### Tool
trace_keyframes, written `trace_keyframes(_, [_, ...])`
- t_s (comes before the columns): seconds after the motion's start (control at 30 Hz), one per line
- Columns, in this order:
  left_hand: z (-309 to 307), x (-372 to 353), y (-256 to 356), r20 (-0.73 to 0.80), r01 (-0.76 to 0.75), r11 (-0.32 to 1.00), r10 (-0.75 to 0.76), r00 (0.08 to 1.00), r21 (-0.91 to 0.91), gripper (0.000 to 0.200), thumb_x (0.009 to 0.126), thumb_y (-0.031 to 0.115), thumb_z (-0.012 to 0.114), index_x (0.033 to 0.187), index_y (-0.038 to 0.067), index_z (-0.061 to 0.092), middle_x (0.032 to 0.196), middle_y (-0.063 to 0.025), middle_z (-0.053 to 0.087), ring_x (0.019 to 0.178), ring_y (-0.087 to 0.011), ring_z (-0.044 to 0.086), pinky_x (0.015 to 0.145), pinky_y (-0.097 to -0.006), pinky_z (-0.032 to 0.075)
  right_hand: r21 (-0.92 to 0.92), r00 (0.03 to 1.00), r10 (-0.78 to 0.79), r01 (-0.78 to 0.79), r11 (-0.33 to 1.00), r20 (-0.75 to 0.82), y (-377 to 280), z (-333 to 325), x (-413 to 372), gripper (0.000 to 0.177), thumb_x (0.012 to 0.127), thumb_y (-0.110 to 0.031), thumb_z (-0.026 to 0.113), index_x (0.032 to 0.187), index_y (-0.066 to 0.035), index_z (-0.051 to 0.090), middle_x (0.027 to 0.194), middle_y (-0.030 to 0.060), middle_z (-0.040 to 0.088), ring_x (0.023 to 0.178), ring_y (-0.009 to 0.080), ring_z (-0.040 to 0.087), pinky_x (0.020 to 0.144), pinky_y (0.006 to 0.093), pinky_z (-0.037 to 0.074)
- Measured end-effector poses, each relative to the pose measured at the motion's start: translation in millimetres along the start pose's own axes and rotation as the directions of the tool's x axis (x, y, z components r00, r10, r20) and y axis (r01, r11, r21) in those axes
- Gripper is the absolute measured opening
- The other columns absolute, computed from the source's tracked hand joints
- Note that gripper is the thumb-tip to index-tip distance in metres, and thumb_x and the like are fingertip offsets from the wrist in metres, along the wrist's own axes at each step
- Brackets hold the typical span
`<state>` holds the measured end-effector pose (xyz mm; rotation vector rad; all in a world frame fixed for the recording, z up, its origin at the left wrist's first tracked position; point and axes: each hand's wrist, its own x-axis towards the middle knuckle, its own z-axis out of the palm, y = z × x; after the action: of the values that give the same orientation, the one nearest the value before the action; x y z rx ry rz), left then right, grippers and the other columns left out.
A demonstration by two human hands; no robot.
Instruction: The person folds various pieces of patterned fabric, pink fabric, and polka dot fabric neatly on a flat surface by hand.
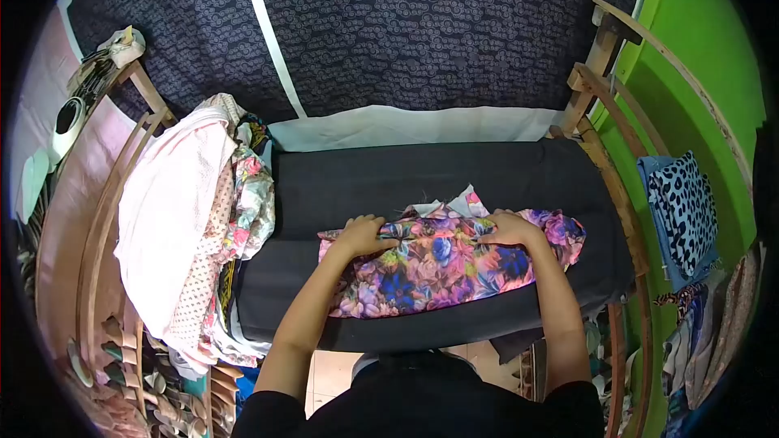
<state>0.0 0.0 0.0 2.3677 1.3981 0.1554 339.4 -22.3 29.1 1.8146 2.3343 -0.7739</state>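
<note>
A folded floral cloth in pink, purple, blue and orange lies across a black padded surface. My left hand is at the far left part of the cloth, fingers bent over its upper edge and thumb lying on top, pointing inward. On the right, my right hand grips the same edge in a similar way, its thumb pointing left. Between the hands the fabric is slightly creased. Beyond that edge, a pale inner side of the cloth sticks up in a small point. The fingertips are partly hidden.
To the left is a heap of clothes with a pale pink garment. Wooden rails flank the surface. A blue leopard-print cloth hangs at the right, by a green wall. Dark patterned fabric hangs behind; shoes fill racks below left.
</note>
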Motion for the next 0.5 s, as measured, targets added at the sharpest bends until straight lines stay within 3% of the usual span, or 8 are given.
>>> trace_keyframes(0.1, [-14.1, -4.3, -3.6, -0.097, -0.114, 0.993, 0.117, 0.988, 0.037, 0.038, 0.075, 0.036, 0.063, 0.094, 0.003, 0.061, 0.095, -0.0166, 0.058, 0.092, -0.0349, 0.054, 0.078, -0.0437, 0.041, -0.031, 0.997, -0.055, 0.053, 0.998, -0.047, 8.0, 1.0, 5.7, 0.040, 0.070, -0.031, 0.063, 0.103, -0.010, 0.063, 0.109, 0.0191, 0.056, 0.105, 0.0355, 0.051, 0.088, 0.0410, 0.040])
trace_keyframes(0.17, [-17.1, -14.3, 6.2, -0.118, -0.148, 0.989, 0.151, 0.981, 0.029, 0.033, 0.076, 0.032, 0.062, 0.090, 0.003, 0.062, 0.090, -0.0148, 0.058, 0.090, -0.0342, 0.054, 0.077, -0.0425, 0.041, 0.012, 0.997, -0.067, 0.067, 0.998, 0.032, 15.1, -2.9, 0.0, 0.034, 0.069, -0.029, 0.063, 0.096, -0.009, 0.066, 0.101, 0.0146, 0.060, 0.101, 0.0337, 0.052, 0.086, 0.0417, 0.040])
trace_keyframes(0.2, [-20.8, -20.2, 13.2, -0.097, -0.133, 0.990, 0.138, 0.986, 0.049, 0.031, 0.075, 0.030, 0.063, 0.091, 0.004, 0.062, 0.090, -0.0135, 0.058, 0.090, -0.0323, 0.054, 0.079, -0.0416, 0.040, 0.008, 0.999, -0.036, 0.036, 0.999, -0.016, 11.8, 0.1, -7.4, 0.026, 0.067, -0.026, 0.063, 0.086, -0.008, 0.067, 0.093, 0.0109, 0.061, 0.096, 0.0314, 0.054, 0.086, 0.0410, 0.040])
trace_keyframes(0.27, [-32.4, -31.3, 26.2, -0.058, -0.106, 0.989, 0.112, 0.992, 0.102, 0.027, 0.074, 0.027, 0.065, 0.091, 0.006, 0.064, 0.090, -0.0111, 0.057, 0.092, -0.0287, 0.053, 0.083, -0.0399, 0.039, -0.117, 0.985, -0.114, 0.098, 0.988, -0.132, 3.9, -0.1, -18.9, 0.024, 0.066, -0.024, 0.064, 0.085, -0.009, 0.067, 0.094, 0.0111, 0.061, 0.097, 0.0302, 0.054, 0.086, 0.0398, 0.040])
trace_keyframes(0.33, [-34.7, -43.6, 34.4, -0.171, -0.149, 0.981, 0.170, 0.971, 0.126, 0.023, 0.071, 0.023, 0.067, 0.087, 0.006, 0.064, 0.088, -0.0093, 0.055, 0.092, -0.0263, 0.051, 0.085, -0.0389, 0.037, -0.202, 0.956, -0.187, 0.142, 0.969, -0.226, -2.8, -4.1, -35.2, 0.023, 0.062, -0.018, 0.065, 0.083, -0.007, 0.066, 0.094, 0.0104, 0.060, 0.100, 0.0288, 0.052, 0.087, 0.0380, 0.039])
trace_keyframes(0.43, [-39.6, -66.7, 48.9, -0.285, -0.219, 0.960, 0.262, 0.922, 0.174, 0.020, 0.067, 0.018, 0.068, 0.083, 0.006, 0.063, 0.091, -0.0072, 0.054, 0.095, -0.0240, 0.049, 0.087, -0.0383, 0.035, -0.327, 0.704, -0.499, 0.379, 0.866, -0.505, -12.8, -12.3, -67.9, 0.025, 0.059, -0.012, 0.065, 0.082, -0.003, 0.064, 0.098, 0.0105, 0.060, 0.104, 0.0290, 0.050, 0.089, 0.0378, 0.039])
trace_keyframes(0.5, [-43.6, -84.4, 60.5, -0.305, -0.277, 0.945, 0.320, 0.897, 0.177, 0.019, 0.066, 0.015, 0.068, 0.082, 0.006, 0.063, 0.095, -0.0064, 0.054, 0.098, -0.0233, 0.048, 0.089, -0.0384, 0.034, -0.281, 0.678, -0.559, 0.485, 0.828, -0.478, -15.8, -14.0, -83.1, 0.021, 0.057, -0.010, 0.065, 0.075, 0.000, 0.060, 0.104, 0.0118, 0.059, 0.106, 0.0294, 0.050, 0.090, 0.0384, 0.039])
